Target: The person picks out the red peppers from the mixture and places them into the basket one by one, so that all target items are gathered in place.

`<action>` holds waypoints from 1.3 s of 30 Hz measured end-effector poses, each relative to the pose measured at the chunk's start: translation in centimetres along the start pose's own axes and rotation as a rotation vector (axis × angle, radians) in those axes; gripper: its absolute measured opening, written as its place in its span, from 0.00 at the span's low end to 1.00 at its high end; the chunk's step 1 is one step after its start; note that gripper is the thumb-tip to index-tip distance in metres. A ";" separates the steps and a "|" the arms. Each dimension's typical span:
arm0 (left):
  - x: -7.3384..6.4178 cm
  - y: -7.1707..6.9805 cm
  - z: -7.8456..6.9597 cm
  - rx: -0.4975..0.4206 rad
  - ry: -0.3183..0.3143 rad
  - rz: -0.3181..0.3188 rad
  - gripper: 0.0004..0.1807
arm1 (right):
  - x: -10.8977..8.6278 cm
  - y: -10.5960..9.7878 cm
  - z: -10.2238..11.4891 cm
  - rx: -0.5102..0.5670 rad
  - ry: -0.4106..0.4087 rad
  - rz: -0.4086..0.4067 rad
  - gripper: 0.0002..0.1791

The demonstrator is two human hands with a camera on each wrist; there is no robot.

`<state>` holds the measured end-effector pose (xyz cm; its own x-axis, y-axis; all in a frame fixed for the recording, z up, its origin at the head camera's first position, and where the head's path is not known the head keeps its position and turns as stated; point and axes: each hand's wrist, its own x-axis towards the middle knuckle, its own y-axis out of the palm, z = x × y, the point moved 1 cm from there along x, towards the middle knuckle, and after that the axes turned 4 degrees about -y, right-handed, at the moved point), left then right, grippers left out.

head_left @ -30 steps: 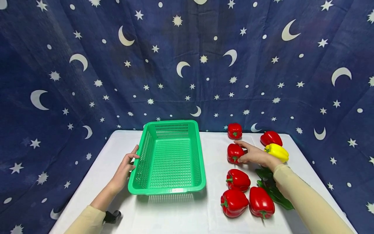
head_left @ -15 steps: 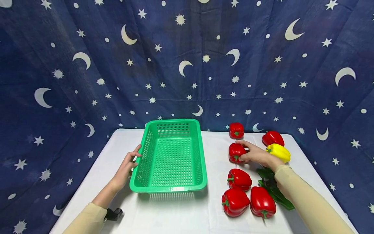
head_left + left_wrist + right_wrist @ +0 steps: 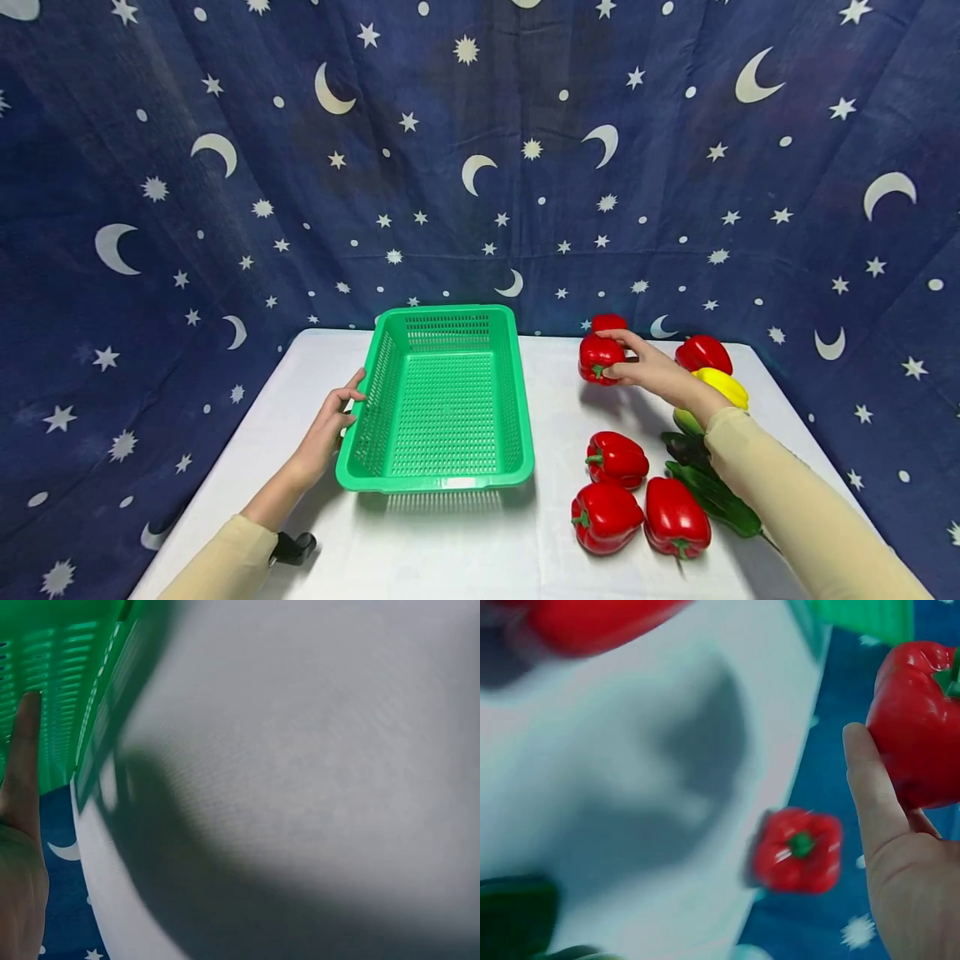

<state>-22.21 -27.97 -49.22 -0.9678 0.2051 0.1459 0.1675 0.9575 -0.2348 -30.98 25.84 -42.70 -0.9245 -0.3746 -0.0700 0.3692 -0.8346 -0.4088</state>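
A red bell pepper [image 3: 592, 360] with a green stem hangs just above the table, held between the thumb and fingers of my right hand [image 3: 654, 367]. In the right wrist view the lifted bell pepper [image 3: 915, 739] rests against the fingers and palm. Another red bell pepper [image 3: 609, 322] stands behind it, partly covered. My left hand [image 3: 324, 435] touches the left side of a green perforated basket [image 3: 435, 483]. One straight finger [image 3: 26, 739] lies along the basket's outer wall in the left wrist view. Nothing lies inside the basket.
Three red bell peppers, one of them a front pepper [image 3: 607, 518], lie at the near right. A yellow bell pepper [image 3: 726, 385], a red one [image 3: 705, 354] and dark green vegetables [image 3: 720, 504] lie farther right, partly under my sleeve. A starry curtain [image 3: 480, 150] encloses the table.
My right hand has raised the red bell pepper off the table and moved it slightly away from me. The left hand stays at the basket. The head view has shifted slightly.
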 end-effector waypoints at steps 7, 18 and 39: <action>0.1 0.0 -0.1 -0.018 -0.032 -0.007 0.16 | 1.9 1.3 4.7 0.049 -0.121 0.042 0.38; 0.1 0.2 -0.3 -0.036 -0.073 -0.016 0.15 | 5.4 5.6 10.2 0.066 -0.185 0.119 0.38; 0.2 -0.1 -0.3 -0.021 -0.060 -0.027 0.14 | 12.6 15.6 14.6 0.167 -0.221 0.242 0.37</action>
<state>-22.39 -27.99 -48.83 -0.9816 0.1668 0.0935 0.1441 0.9667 -0.2116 -35.45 2.21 -36.63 -0.7727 -0.6320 0.0590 0.6017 -0.7589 -0.2491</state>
